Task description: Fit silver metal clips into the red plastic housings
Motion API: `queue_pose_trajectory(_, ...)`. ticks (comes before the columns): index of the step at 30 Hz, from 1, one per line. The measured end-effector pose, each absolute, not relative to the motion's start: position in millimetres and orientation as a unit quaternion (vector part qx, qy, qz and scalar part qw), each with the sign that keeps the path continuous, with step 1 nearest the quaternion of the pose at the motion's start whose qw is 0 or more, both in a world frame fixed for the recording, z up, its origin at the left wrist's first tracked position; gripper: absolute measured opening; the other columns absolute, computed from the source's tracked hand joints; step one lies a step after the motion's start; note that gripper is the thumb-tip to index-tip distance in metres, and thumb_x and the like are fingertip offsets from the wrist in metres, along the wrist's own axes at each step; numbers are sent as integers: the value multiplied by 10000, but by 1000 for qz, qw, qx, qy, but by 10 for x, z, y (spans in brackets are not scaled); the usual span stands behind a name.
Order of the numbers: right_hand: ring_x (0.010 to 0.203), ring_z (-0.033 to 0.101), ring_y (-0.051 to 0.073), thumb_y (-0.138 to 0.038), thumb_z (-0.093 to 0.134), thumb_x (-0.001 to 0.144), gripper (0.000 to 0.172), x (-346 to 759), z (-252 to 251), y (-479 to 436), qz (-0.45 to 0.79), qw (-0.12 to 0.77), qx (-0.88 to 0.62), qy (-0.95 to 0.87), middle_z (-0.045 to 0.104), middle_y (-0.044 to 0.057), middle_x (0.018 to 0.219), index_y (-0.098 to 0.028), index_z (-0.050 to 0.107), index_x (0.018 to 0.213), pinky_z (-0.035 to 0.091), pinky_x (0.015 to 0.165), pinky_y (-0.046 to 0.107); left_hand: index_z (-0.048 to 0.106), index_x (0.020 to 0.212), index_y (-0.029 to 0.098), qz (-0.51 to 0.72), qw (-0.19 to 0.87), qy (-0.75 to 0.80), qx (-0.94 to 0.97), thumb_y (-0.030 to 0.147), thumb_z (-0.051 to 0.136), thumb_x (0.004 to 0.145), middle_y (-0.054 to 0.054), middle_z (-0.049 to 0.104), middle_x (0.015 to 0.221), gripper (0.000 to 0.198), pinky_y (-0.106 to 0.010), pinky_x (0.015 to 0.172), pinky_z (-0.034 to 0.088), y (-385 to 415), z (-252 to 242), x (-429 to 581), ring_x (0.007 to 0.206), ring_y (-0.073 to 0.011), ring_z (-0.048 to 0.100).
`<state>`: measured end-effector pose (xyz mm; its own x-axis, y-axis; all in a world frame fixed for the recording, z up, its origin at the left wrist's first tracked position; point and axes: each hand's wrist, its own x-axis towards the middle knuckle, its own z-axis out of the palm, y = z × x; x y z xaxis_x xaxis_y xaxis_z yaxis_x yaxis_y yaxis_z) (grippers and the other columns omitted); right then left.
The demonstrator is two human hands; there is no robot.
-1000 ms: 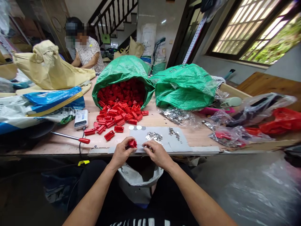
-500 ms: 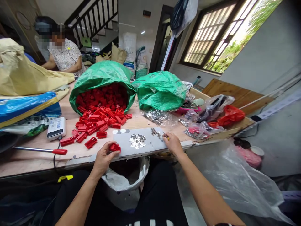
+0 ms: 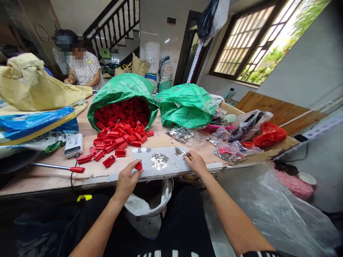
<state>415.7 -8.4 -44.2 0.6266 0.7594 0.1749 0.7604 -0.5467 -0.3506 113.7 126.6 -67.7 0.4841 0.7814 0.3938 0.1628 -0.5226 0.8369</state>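
My left hand (image 3: 129, 179) grips a red plastic part (image 3: 138, 166) between thumb and fingers at the left end of a grey board (image 3: 146, 172). Closed round a small tool (image 3: 189, 156) with a yellowish handle, my right hand (image 3: 196, 162) is at the board's right end. Just left of the tool tip lies a small cluster of dark metal pieces (image 3: 179, 151). A pile of flat silvery pieces (image 3: 160, 161) sits mid-board. Behind my left hand, red parts (image 3: 118, 137) spill from a green sack (image 3: 125, 85).
Another green sack (image 3: 187, 105) stands behind the board. At the right is a cardboard tray (image 3: 278, 151) with plastic bags. A white device (image 3: 73, 145) and a red-handled rod (image 3: 77, 170) lie left. A person (image 3: 84, 69) sits across the table. A white bag (image 3: 146, 210) hangs below the edge.
The view has shifted, so the table scene appears further right. My left hand has turned the red part, which now shows less. The tool in my right hand is nearer the dark pieces.
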Motion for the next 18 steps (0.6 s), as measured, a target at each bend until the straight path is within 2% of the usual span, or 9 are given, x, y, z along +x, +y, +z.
queue_pose_trajectory(4,697,521,157,-274,490,826,111,4149,-461,-98,-10,206,-883,-423,617,39,794,-191,560,850,278,564,230,631,1090,225,367,254,200,872,46,530,789,-46,683,1061,364,-390,940,485,1336,-605,1376,996,-204,616)
queue_pose_trajectory(8,651,518,162,-283,484,814,92,4179,-496,-126,-7,213,-880,-424,597,24,723,-204,524,837,280,551,232,621,1113,232,374,219,202,878,23,510,788,-51,674,1095,402,-417,1004,436,1392,-630,1424,1028,-208,605)
queue_pose_trajectory(11,652,530,160,-288,468,817,88,4204,-523,-136,-5,221,-875,-429,589,17,727,-205,492,838,313,574,232,617,1119,218,387,259,236,853,87,536,804,-56,677,1087,351,-379,974,459,1410,-630,1347,1039,-201,609)
queue_pose_trajectory(15,686,546,158,-291,446,827,94,4186,-533,-121,-3,228,-866,-445,589,17,766,-204,466,857,342,611,234,611,1108,200,407,391,329,757,223,607,790,-52,678,1063,318,-341,914,481,1389,-584,1246,977,-190,632)
queue_pose_trajectory(18,677,543,162,-272,449,818,79,4135,-503,-103,4,219,-860,-462,590,17,754,-205,470,853,324,592,237,607,1092,192,406,465,343,708,270,636,769,-43,682,1013,334,-312,894,481,1333,-579,1214,930,-173,634)
